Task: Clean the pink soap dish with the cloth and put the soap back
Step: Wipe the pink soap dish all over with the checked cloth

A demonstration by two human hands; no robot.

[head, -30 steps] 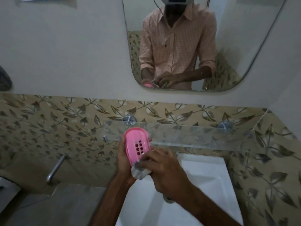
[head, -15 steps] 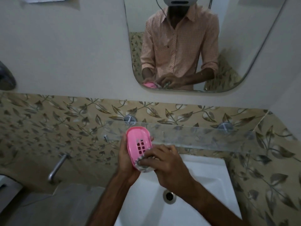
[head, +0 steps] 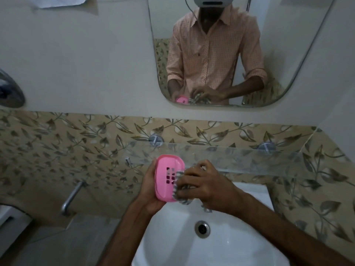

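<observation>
White sink [head: 169, 244] nearest, drain [head: 202, 229] mid-basin. Over sink's back edge, L hand [head: 151, 191] holds the pink soap dish [head: 163, 186] stood on end, slotted face twd camera. Its fingers wrap round the dish's left side & back, one tip showing at top. R hand [head: 209, 187] is just right of it, fingers curled tight on striped cloth [head: 183, 200], which is pressed vs dish's right rim. Behind: glass shelf [head: 240, 160], wall tap [head: 72, 196] off left, leaf tiles [head: 57, 143], mirror [head: 292, 54] w/ person reflected.

Two hands: left hand [head: 150, 191] and right hand [head: 209, 187]; one soap dish [head: 163, 189], one cloth [head: 183, 200], one sink [head: 242, 239]
</observation>
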